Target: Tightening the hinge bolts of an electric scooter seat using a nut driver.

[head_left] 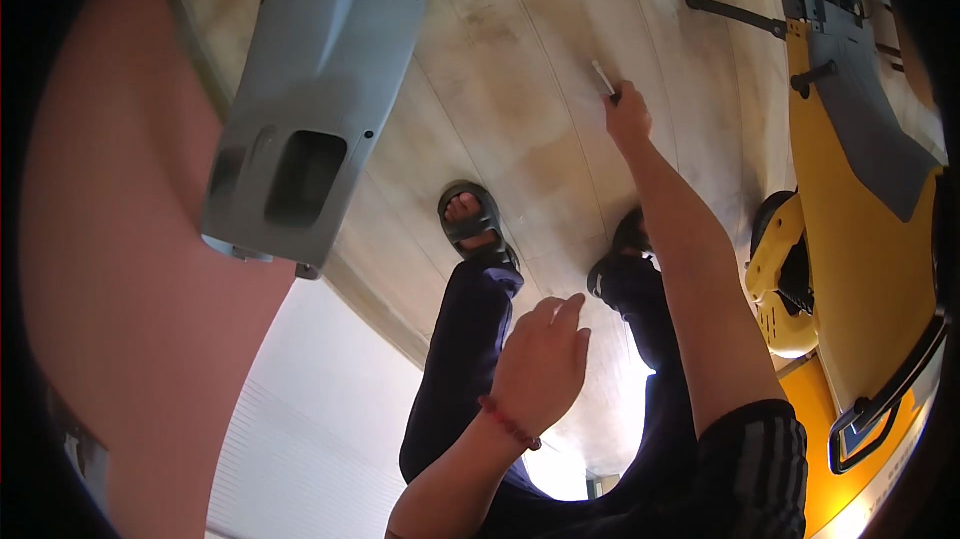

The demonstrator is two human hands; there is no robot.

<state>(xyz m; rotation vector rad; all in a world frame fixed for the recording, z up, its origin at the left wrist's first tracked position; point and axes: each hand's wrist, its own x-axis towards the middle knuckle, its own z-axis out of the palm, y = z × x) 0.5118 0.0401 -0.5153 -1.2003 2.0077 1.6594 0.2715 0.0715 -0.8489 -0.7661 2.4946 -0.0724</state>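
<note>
Left hand point(540, 364) lower centre, raised, fingers loosely together, holding nothing, red bracelet point(508, 423) at wrist. Right arm stretched up-frame; right hand point(628, 114) upper centre-right, fingers pinching a small white stick point(602, 77). Grip detail too small to make out. Stick's long axis runs diagonally, free end pointing upper left, over the floor point(500, 69).

A grey moulded panel point(310, 89) with a rectangular recess is seen at eleven o'clock, above a stained pale floor point(520, 69). A yellow machine body point(860, 279) is shown at three o'clock, with grey parts point(870, 109) and black handles point(735, 14) at one o'clock. Two dark sandals point(472, 224) are placed near centre. A pale ribbed surface point(310, 419) is visible at seven o'clock.
</note>
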